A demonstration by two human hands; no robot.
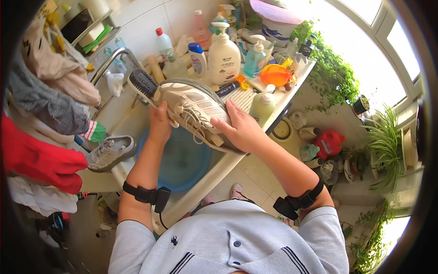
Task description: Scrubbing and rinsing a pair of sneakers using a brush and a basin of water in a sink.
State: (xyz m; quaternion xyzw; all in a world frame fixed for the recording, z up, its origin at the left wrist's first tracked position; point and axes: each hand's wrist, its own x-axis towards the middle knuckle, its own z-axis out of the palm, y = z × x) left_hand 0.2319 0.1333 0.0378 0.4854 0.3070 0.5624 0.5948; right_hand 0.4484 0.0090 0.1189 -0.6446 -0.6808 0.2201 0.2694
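Note:
A beige-and-grey lace-up sneaker (193, 106) is held tilted above a blue plastic basin (184, 161), its laces facing me. My right hand (241, 128) grips the sneaker near its right end, thumb lying across the upper. At the other end, my left hand (160, 120) holds a dark-bristled scrub brush (143, 82) by its handle, with the thumb against the shoe. The brush head sticks out beyond the shoe, bristles up; part of the handle is hidden behind my fingers. A second grey sneaker (111, 153) rests at the sink's left edge.
Behind the shoe, the sink ledge (244, 94) is crowded with pump bottles (224, 56), a blue-capped bottle (197, 60) and an orange scoop (275, 75). A curved metal faucet (106, 63) stands left. Clothes (41, 154) hang at far left; trailing plants (328, 75) line the window side.

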